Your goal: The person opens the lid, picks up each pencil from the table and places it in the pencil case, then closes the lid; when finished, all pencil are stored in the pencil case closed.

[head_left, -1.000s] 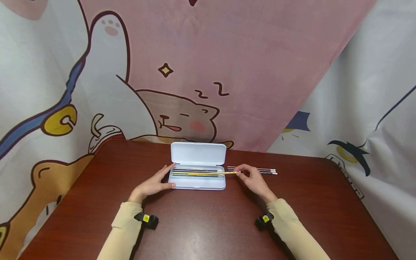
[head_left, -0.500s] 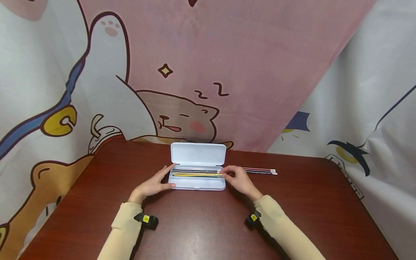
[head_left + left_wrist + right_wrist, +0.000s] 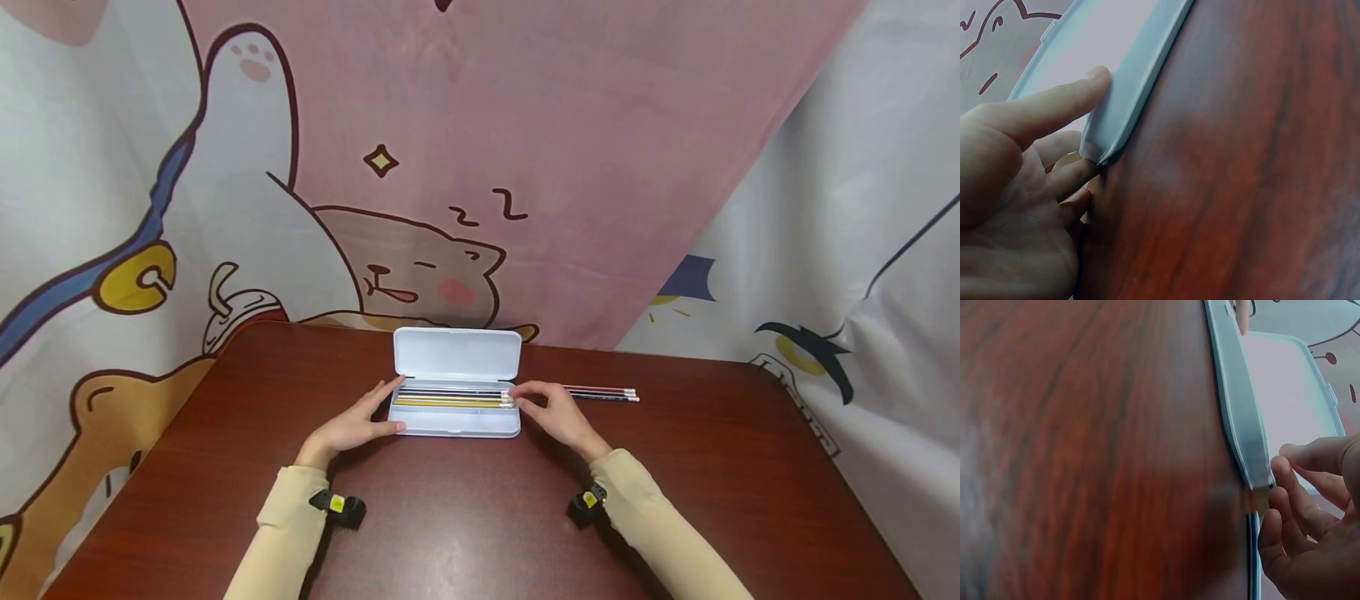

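Observation:
A white pencil case (image 3: pixel 453 432) lies with its lid (image 3: pixel 457 354) raised at the back. Several pencils (image 3: pixel 450 394) lie lengthwise inside, a yellow pencil (image 3: pixel 450 403) nearest the front. My left hand (image 3: pixel 350 427) grips the case's left end, thumb at the front corner and index finger at the back one; in the left wrist view the thumb (image 3: pixel 1079 100) lies over the rim. My right hand (image 3: pixel 558 417) is at the case's right end, loosely bent fingertips right at the rim beside the pencils' eraser ends. No pencil shows between these fingers (image 3: pixel 1297 487) in the right wrist view.
More pencils (image 3: pixel 607 394), one red and the others dark with white erasers, lie on the brown table (image 3: pixel 465 517) right of the case, partly behind my right hand. A cartoon-print cloth (image 3: pixel 600 167) hangs along the table's back edge.
My right hand has moved left, bringing the yellow pencil into the case. The pencil went from slanting to lying flat alongside the others. My left hand has stayed in place.

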Action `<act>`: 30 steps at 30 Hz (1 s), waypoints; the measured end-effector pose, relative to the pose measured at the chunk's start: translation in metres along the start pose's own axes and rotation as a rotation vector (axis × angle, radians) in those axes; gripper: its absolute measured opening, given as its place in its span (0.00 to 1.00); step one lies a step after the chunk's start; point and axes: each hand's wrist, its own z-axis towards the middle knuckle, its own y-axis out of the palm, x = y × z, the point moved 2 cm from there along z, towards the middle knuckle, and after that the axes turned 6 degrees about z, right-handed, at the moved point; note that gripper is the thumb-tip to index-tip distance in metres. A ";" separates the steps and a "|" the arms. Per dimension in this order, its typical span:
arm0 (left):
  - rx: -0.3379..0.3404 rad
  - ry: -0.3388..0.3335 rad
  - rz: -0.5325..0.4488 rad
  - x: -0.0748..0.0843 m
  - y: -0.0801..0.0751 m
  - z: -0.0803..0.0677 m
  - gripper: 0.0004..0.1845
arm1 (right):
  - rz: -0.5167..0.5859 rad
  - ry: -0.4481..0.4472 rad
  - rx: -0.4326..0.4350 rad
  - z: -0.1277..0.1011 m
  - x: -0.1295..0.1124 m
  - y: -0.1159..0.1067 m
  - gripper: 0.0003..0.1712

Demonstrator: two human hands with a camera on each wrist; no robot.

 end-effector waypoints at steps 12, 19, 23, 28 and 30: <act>0.000 0.000 0.013 0.001 0.001 0.001 0.47 | 0.004 0.019 0.056 -0.014 0.019 -0.030 0.08; -0.004 -0.016 -0.006 0.002 0.002 -0.001 0.46 | -0.040 0.047 0.117 -0.025 0.031 -0.056 0.08; -0.003 -0.019 -0.018 0.004 0.001 -0.002 0.46 | -0.062 0.060 0.128 -0.033 0.038 -0.072 0.09; -0.003 -0.021 -0.017 0.005 0.000 -0.002 0.46 | -0.077 0.088 0.153 -0.042 0.047 -0.091 0.10; -0.003 -0.022 -0.016 0.004 0.000 -0.002 0.46 | -0.083 0.093 0.168 -0.045 0.051 -0.099 0.10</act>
